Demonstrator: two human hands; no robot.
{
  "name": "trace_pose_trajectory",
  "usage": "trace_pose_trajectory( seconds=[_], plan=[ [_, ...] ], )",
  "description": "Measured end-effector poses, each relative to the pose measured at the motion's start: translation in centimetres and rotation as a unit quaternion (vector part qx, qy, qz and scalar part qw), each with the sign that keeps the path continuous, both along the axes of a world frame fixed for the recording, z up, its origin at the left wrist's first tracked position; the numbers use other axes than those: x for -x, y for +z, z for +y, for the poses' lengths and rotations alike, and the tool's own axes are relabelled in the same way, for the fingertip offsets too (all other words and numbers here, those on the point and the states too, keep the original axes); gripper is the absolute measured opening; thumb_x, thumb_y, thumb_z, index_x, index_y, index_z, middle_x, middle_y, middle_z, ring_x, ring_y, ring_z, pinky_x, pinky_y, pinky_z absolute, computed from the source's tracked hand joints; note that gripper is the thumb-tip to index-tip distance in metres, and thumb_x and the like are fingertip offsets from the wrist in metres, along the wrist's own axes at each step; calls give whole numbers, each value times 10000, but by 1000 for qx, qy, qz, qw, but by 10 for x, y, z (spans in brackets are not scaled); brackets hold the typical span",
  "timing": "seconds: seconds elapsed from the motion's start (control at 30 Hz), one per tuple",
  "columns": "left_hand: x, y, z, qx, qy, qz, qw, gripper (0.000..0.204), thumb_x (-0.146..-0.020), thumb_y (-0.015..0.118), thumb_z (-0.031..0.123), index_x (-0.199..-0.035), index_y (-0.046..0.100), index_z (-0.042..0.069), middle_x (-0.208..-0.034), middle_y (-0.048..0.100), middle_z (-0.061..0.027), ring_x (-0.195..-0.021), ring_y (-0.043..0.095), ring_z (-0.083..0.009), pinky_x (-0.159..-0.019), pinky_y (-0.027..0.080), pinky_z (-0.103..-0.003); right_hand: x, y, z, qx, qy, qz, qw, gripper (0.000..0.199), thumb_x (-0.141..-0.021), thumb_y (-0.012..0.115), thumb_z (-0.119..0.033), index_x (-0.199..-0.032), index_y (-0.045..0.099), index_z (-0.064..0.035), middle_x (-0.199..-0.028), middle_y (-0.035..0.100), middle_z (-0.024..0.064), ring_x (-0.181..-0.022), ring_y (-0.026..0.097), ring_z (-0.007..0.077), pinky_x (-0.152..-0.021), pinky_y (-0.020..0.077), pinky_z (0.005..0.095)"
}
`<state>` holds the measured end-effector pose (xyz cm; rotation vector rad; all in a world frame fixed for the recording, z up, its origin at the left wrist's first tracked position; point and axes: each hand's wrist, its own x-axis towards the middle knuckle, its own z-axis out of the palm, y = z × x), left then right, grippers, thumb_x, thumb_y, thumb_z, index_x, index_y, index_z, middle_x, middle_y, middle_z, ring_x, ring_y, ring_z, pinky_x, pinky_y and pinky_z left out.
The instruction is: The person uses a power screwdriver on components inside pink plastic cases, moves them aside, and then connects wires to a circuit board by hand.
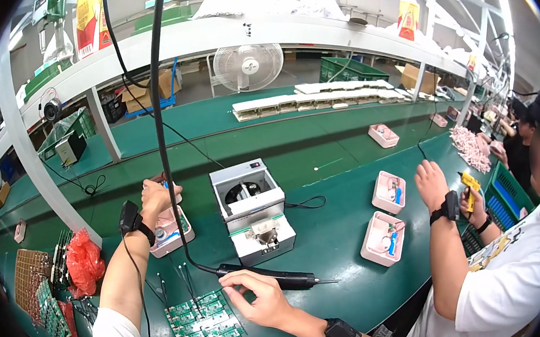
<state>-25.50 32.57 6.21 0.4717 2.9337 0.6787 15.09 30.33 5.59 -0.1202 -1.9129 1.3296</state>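
Observation:
My left hand point(158, 196) is at the far end of a pink plastic box point(177, 240), fingers closed; what they hold is hidden. Blue and white small parts lie in that box. My right hand point(262, 299) is above the bench beside a black electric screwdriver point(276, 278), thumb and fingers slightly apart, with nothing seen between them. The screwdriver lies with its bit pointing right, its cable rising from the left end. Below it, partly beside my right hand, lies a panel of green circuit boards point(201, 326) with black wires.
A screw feeder machine point(250, 208) stands mid-bench. Two pink boxes point(384, 239) with blue parts sit to its right. A co-worker at the right holds a yellow glue gun point(471, 183). Red plastic bag point(85, 261) and stacked boards point(47, 296) lie left. Conveyor point(272, 143) runs behind.

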Motion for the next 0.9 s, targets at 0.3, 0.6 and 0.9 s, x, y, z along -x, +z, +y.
trace_pose_trajectory(
  seconds=[0.3, 0.6, 0.9],
  plan=[
    [4, 55, -110, -50, -19, 94, 994, 785, -751, 798, 258, -1298, 449, -184, -1086, 700, -333, -1028, 733, -394, -848, 591, -414, -6, 16, 11, 119, -90, 62, 987, 137, -960, 677, 49, -1095, 689, 67, -990, 771, 140, -893, 766, 174, -777, 628, 282],
    [-108, 47, -238, 1, -85, 127, 988, 782, -786, 798, 203, -1351, 373, -129, -1194, 625, -340, -1188, 647, -434, -1025, 509, -424, -12, 29, 19, 248, -135, 60, 957, 145, -995, 646, 36, -1138, 634, 54, -1012, 749, 172, -864, 745, 192, -743, 633, 301],
    [-201, 69, -238, -118, -294, 165, 934, 535, -823, 796, 105, -1301, 594, -25, -1172, 688, -221, -1063, 677, -388, -951, 534, -435, -11, 11, 4, 217, -72, 17, 973, 164, -980, 667, 35, -1139, 637, 62, -971, 752, 193, -835, 759, 216, -747, 648, 324]
  ],
)
